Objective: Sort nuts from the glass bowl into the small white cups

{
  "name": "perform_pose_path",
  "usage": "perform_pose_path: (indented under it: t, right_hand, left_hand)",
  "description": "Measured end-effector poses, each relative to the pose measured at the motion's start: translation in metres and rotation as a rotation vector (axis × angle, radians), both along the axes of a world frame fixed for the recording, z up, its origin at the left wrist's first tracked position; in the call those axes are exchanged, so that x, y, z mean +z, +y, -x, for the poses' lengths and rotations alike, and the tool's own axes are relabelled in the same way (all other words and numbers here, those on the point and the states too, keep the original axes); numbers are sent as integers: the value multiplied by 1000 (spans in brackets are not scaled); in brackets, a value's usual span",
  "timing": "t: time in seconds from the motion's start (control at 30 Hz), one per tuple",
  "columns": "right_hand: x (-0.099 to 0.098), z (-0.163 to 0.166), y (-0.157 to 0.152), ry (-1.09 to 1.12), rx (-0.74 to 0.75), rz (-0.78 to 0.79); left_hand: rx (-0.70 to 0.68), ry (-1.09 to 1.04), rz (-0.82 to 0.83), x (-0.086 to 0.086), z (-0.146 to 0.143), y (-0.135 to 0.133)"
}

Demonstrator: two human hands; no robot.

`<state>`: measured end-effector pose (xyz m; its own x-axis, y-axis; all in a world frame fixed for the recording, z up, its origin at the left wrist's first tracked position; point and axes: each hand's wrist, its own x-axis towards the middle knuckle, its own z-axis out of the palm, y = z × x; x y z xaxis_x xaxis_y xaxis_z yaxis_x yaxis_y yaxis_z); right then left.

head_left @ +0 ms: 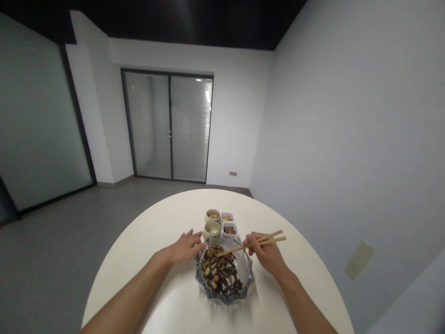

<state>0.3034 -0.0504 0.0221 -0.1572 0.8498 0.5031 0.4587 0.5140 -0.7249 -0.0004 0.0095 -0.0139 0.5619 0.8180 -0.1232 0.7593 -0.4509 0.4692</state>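
Observation:
A scalloped glass bowl (pixel 245 273) full of mixed dark and pale seeds and nuts stands on the round white table (pixel 167 232), near me. My right hand (pixel 266 253) is closed round a pair of wooden chopsticks (pixel 253 244), whose tips reach down to the seeds in the bowl. My left hand (pixel 186 248) lies flat on the table with its fingers stretched out, touching the bowl's left rim. Just behind the bowl are two round cream cups (pixel 212 228) and two small square white cups (pixel 230 228) that hold sorted pieces.
The table's curved edge falls away to a grey floor on the left and at the back. A white wall stands close on the right. Glass sliding doors with blinds are at the far end of the room.

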Motion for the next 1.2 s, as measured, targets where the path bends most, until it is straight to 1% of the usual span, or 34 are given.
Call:
perform_pose_path:
  t: [0.37,0.6,0.87,1.07,1.2]
  right_hand:
    - [3,-8,2,11,-93,-46]
    - [-1,-14,6,-42,-108,-36]
    - [-2,-15,8,-57,-113,-42]
    - [2,-14,5,28,-126,-88]
    - [4,-11,2,158,-121,-63]
  left_hand:
    - [6,23,12,1,-2,-2]
    - [7,6,10,-2,-2,-1]
    - [8,7,24,2,-2,-3]
    - [14,1,11,-4,-1,0]
    - [10,-6,3,-9,0,3]
